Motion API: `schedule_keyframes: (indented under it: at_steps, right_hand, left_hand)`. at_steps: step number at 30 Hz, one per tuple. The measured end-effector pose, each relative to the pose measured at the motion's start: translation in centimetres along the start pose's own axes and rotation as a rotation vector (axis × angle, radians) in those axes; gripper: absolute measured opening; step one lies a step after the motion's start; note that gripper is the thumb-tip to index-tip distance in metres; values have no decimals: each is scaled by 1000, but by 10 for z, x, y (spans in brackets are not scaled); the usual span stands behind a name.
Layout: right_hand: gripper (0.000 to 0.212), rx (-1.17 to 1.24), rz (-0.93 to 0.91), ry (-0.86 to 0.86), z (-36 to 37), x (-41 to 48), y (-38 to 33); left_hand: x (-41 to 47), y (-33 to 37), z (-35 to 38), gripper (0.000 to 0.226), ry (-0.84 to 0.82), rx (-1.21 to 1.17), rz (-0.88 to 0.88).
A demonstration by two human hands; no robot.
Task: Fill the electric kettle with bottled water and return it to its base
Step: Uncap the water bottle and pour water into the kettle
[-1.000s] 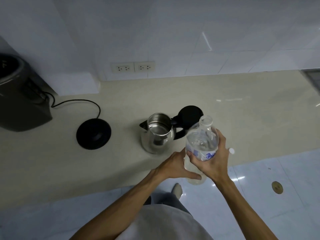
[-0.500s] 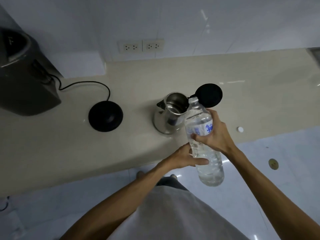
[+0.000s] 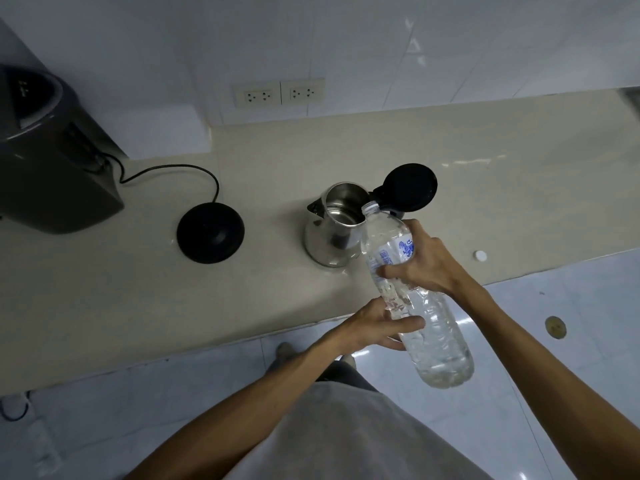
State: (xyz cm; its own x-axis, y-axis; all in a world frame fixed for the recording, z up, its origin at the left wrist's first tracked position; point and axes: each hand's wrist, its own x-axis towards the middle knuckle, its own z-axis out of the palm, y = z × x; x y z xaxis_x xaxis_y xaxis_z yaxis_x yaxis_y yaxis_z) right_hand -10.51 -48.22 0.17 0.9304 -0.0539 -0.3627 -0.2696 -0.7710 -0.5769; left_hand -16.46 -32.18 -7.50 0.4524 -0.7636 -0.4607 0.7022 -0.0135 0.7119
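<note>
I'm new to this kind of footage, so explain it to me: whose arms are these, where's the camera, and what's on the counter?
The camera sits on a person's head, looking down at their own bare arms. The right hand and left hand both hold a clear water bottle, tilted with its open neck at the rim of a steel kettle whose black lid is flipped open. On the beige counter also lie the kettle's round black base, a small white bottle cap and a dark appliance.
</note>
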Motion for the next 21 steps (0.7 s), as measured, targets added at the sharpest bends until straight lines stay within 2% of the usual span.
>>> schedule_keyframes:
  at_steps: [10,21]
  right_hand:
    - [91,25,33,-109,-7,1,-5]
    - [91,-1,46,-148,-15,0,-11]
  left_hand:
    - [-5,-1,18,63,20,-51,7]
    - [-9,7,24,53,10,-69,38]
